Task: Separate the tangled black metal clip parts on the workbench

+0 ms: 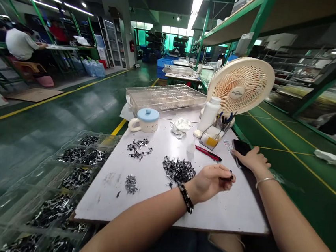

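My left hand (pixel 211 181) is closed in a pinch on a small black part (pixel 227 177), held above the right part of the white tabletop (pixel 153 212). My right hand (pixel 253 160) lies at the table's right edge, fingers apart, with one digit reaching over a black smartphone (pixel 241 149). Just left of my left hand is a heap of small black-and-metal parts (pixel 178 170). A looser group of similar parts (pixel 139 149) lies farther left, and a little pile of small shiny pieces (pixel 131 184) sits nearer me.
A blue-lidded mug (pixel 147 121), crumpled tissue (pixel 180 127), white bottle (pixel 210 114), clear tool holder (pixel 211 137) and red cutter (pixel 208 153) stand or lie farther back. Behind are a beige fan (pixel 240 87) and a clear divided tray (pixel 167 96). Compartment trays of parts (pixel 59 157) flank the left.
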Demonstrator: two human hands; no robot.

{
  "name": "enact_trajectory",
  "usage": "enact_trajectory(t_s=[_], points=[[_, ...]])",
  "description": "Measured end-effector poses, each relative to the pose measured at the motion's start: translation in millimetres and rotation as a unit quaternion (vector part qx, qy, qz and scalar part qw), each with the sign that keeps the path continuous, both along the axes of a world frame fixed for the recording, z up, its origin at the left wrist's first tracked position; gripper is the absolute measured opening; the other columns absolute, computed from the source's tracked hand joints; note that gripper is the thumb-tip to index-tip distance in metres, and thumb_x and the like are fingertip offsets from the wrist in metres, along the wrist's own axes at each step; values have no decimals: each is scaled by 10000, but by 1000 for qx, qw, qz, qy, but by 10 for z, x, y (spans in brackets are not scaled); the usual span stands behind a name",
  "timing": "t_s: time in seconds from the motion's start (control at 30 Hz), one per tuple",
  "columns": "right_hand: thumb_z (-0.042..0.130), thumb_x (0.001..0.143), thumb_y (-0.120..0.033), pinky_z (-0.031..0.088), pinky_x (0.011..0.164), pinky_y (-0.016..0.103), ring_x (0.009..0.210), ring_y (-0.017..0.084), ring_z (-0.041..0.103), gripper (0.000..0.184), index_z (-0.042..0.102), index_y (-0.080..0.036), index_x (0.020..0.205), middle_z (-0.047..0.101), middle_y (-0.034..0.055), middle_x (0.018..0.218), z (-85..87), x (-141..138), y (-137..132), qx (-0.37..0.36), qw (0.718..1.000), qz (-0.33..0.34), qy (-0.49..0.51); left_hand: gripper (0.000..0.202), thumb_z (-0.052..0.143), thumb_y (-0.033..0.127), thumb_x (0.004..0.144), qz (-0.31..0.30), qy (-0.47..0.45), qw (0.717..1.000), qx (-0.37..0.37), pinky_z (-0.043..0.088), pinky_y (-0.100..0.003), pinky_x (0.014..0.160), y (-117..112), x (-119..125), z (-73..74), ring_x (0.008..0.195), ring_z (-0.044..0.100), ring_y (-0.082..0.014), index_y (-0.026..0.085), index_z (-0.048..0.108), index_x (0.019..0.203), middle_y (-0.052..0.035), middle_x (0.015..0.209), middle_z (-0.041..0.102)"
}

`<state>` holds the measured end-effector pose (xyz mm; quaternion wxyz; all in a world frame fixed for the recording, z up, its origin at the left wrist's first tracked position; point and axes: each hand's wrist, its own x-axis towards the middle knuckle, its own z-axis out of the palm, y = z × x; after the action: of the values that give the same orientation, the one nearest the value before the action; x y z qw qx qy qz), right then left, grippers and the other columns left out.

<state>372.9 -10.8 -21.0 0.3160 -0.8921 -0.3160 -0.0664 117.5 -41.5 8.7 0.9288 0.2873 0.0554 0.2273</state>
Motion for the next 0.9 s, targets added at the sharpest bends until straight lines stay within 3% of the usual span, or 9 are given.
enact_trajectory(t_s=[0.1,0.17,0.23,0.3,0.37,0.43,0.53,0.63,0.9], points=[[537,877,-411,419,979,492,1172,238,493,479,470,-162,1280,482,110,1300,262,-276,-127,78,993,88,-21,176,586,249,881,6,-5,1000,15,456,-212,535,-49,-101,149,573,521,-78,114,562,772,14,725,578],[535,869,-441,418,984,486,1154,235,510,544,411,-169,1323,490,115,1291,472,-527,-245,131,971,197,-28,168,644,214,818,17,0,1000,22,429,-211,545,-43,-216,234,575,513,-82,118,551,719,8,704,586],[459,892,-463,455,976,399,1115,196,548,490,384,-230,1316,528,79,1263,659,-808,-373,171,926,336,-22,179,724,173,702,30,18,999,31,394,-213,560,6,-366,286,577,512,-86,117,557,672,-17,681,606],[443,886,-472,463,972,379,1112,199,559,364,480,-284,1196,579,41,1193,780,-1090,-482,185,866,464,-15,195,757,170,638,46,44,997,39,373,-229,578,91,-530,305,572,512,-92,119,570,654,-35,669,620],[576,807,-444,461,964,399,1110,224,559,343,530,-314,1121,603,24,1154,810,-1346,-553,184,809,558,-14,196,764,188,622,62,72,995,44,360,-244,588,184,-678,294,558,511,-98,120,583,659,-40,666,624],[678,734,-362,439,958,434,1061,234,570,372,548,-315,1080,621,23,1091,753,-1553,-582,184,770,611,-15,200,763,205,614,74,96,992,44,347,-250,581,253,-785,260,541,501,-99,126,587,666,-29,652,614],[688,728,-238,416,914,455,961,216,577,367,532,-292,1057,625,29,996,592,-1743,-590,201,743,638,-20,211,763,222,601,83,126,988,28,342,-249,584,278,-854,192,545,496,-100,136,580,663,-9,627,590],[667,746,-181,422,865,435,927,204,572,409,498,-278,1105,621,38,970,470,-1791,-607,203,755,623,1,215,763,217,603,76,149,986,12,348,-251,596,233,-852,152,567,506,-104,134,573,660,-21,646,602],[631,753,-140,423,842,435,865,183,596,381,517,-247,1101,640,30,921,448,-1750,-614,191,762,619,-21,204,762,213,669,95,196,976,32,372,-242,598,162,-860,193,582,511,-95,128,576,662,-25,672,620]])
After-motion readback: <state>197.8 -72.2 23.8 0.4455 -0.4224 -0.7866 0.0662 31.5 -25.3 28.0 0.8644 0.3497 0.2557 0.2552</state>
